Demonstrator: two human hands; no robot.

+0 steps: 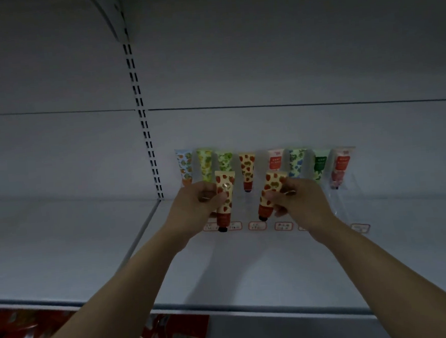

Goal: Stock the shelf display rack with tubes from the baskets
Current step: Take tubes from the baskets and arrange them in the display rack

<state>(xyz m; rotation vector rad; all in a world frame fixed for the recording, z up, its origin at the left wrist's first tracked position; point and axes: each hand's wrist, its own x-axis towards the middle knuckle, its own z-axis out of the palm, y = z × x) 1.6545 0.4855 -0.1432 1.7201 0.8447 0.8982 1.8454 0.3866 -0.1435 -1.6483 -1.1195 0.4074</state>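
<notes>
**Left hand [192, 205] and right hand [300, 200]: one tube apiece**

Item 1. The left hand is gripping the left tube [225, 197], with fingers and thumb curling round its middle. The right hand is pinching the right tube [270, 194] in the same way, from the opposite side.

Item 2. Both tubes are showing a cream body with a red strawberry print, a dark red lower band and a small black cap. The upper end of each is flat and crimped.

Item 3. The left tube is standing almost upright with its cap pointing down, its long axis running top to bottom. The right tube is leaning with its crimped end tipping toward the right hand and its cap pointing down and toward the left hand.

Item 4. Just beyond the knuckles a clear display rack [347, 191] is holding a row of tubes [248, 169], caps down, in blue, yellow-green, green, strawberry, pink and red prints. Price labels [257, 225] are lining the rack front under the hands.

Item 5. Below the forearms a pale grey shelf [224, 274] is carrying the rack. A slotted upright [144, 121] is rising beyond the left hand. Red packets [17, 333] are showing under the left elbow. Lighting is dim.
</notes>
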